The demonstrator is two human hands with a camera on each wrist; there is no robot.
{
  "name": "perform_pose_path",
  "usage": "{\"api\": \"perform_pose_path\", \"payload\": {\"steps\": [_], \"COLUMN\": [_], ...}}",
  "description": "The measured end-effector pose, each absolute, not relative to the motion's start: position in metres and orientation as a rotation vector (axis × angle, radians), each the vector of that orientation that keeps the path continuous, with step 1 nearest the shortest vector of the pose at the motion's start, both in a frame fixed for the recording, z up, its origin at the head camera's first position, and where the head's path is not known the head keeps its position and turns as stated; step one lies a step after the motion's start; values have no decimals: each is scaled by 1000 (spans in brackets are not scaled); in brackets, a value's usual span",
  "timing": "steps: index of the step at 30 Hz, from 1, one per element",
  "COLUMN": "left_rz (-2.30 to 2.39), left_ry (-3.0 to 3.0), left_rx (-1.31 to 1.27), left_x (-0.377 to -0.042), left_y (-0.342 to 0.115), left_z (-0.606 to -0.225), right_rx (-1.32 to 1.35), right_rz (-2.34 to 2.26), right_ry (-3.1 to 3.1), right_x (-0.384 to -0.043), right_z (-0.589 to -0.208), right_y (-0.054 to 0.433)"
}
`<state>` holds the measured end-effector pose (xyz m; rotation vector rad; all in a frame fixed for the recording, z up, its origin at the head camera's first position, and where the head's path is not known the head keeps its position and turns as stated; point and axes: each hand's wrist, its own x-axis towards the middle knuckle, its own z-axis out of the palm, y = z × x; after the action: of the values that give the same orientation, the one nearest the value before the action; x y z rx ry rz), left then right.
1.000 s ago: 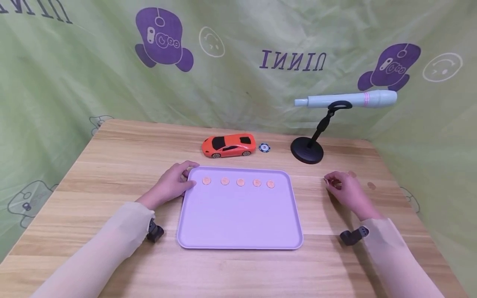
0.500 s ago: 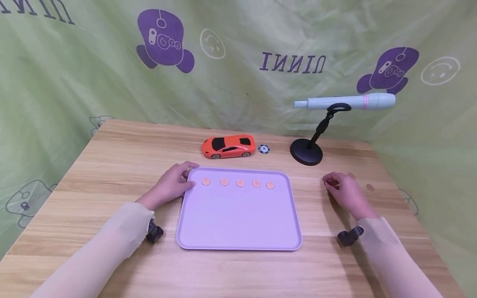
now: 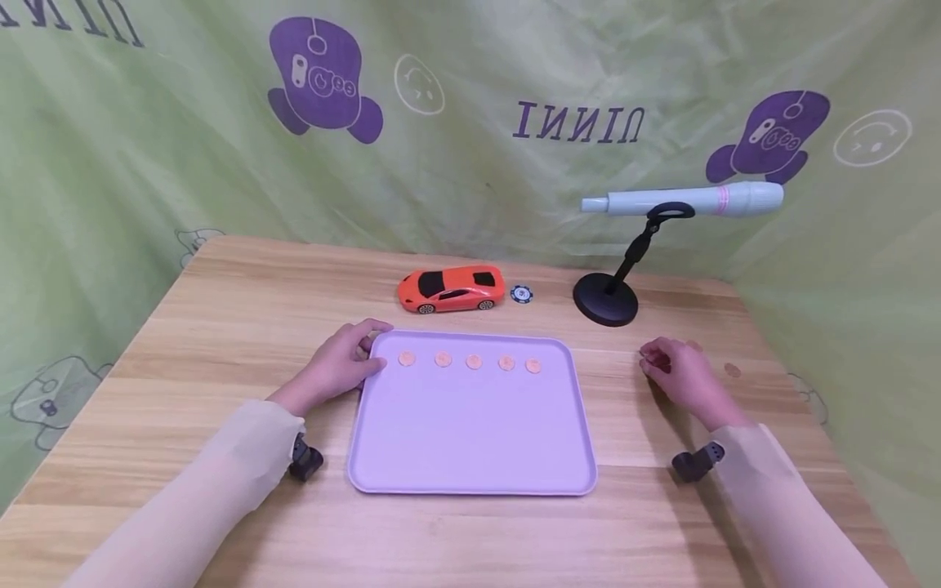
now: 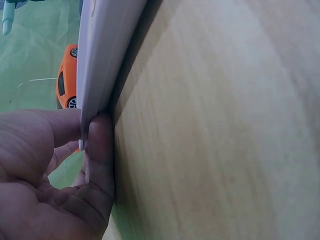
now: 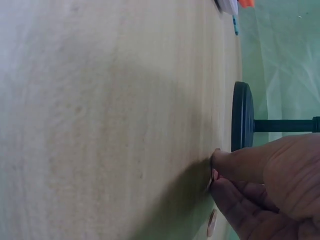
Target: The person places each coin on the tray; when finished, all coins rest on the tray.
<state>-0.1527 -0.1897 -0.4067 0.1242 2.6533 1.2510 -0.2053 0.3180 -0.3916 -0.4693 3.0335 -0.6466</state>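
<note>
My left hand [image 3: 340, 362] grips the lilac tray [image 3: 470, 492] at its upper left corner. In the left wrist view, the thumb and a finger pinch the tray's rim [image 4: 102, 65] from either side, low over the table. Several copper coins [image 3: 474, 361] lie in a row along the tray's far side. To the right of the tray, my right hand [image 3: 680, 371] is at the tabletop, thumb and fingertip pinching a coin [image 5: 215, 175] mostly hidden by them. Another coin [image 5: 212, 223] lies just beside these fingers, and a coin [image 3: 732, 370] rests farther right on the wood.
An orange toy car [image 3: 452, 289] and a blue-and-white poker chip [image 3: 522, 294] lie behind the tray. At the back right, a black stand [image 3: 606, 299] holds a pale blue microphone [image 3: 691, 198]. A green printed curtain [image 3: 470, 163] hangs behind the wooden table [image 3: 184, 327].
Copper showing between my right fingers a second ago is now hidden in the head view. Both hands stay in nearly the same places; the tray and its coins are unmoved.
</note>
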Motion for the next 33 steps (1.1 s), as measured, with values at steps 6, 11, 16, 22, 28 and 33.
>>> {"api": "perform_pose_path", "payload": {"steps": [6, 11, 16, 22, 28, 33], "left_rz": [1263, 1245, 1252, 1249, 1253, 1253], "left_ry": [2670, 2673, 2660, 2656, 2649, 2640], "left_rx": [149, 113, 118, 109, 108, 102], "left_x": [-152, -151, -151, -150, -152, -152], "left_y": [-191, -192, -191, -190, -191, -191], "left_z": [-409, -407, -406, -406, -406, -407], "right_rx": [-409, -397, -343, -400, -490, -497], "right_rz": [-664, -678, -717, -730, -746, -777], "right_ry": [2928, 2934, 2933, 2972, 2993, 2967], "right_x": [-209, -208, -203, -200, -199, -200], "right_z": [-389, -390, -390, -392, -390, -381], "right_y": [320, 320, 323, 323, 317, 299]}}
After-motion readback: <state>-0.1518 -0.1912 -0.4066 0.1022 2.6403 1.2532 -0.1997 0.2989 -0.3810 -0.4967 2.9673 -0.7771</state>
